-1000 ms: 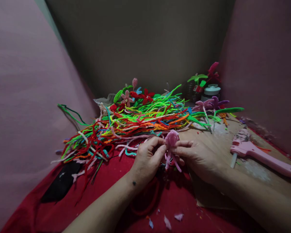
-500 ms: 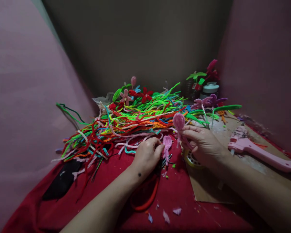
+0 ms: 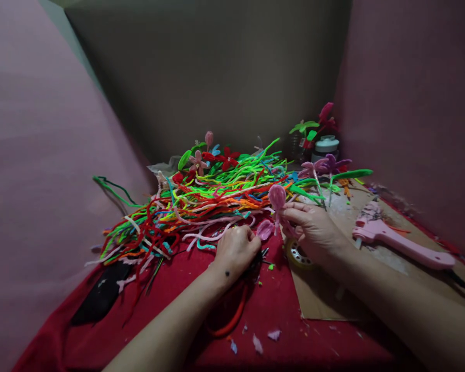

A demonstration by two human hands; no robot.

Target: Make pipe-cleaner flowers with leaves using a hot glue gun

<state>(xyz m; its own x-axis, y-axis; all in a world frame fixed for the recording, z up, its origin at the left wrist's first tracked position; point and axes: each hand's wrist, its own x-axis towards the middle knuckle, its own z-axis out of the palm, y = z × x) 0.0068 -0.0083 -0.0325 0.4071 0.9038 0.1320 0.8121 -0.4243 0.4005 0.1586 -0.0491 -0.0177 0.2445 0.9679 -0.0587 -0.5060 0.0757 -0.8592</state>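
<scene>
Centre frame: right hand (image 3: pixel 313 227) pinches a pink flower (image 3: pixel 277 197); left hand (image 3: pixel 236 248) grasps a pink petal (image 3: pixel 264 230) beside pipe cleaners (image 3: pixel 201 201).

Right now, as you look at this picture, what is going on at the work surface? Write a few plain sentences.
A person works with both bare hands over a red cloth. The right hand holds up a pink pipe-cleaner flower. The left hand pinches a loose pink petal just beside it. Behind them lies a heap of coloured pipe cleaners. A pink glue gun rests untouched on cardboard to the right, and a tape roll sits under the right hand.
</scene>
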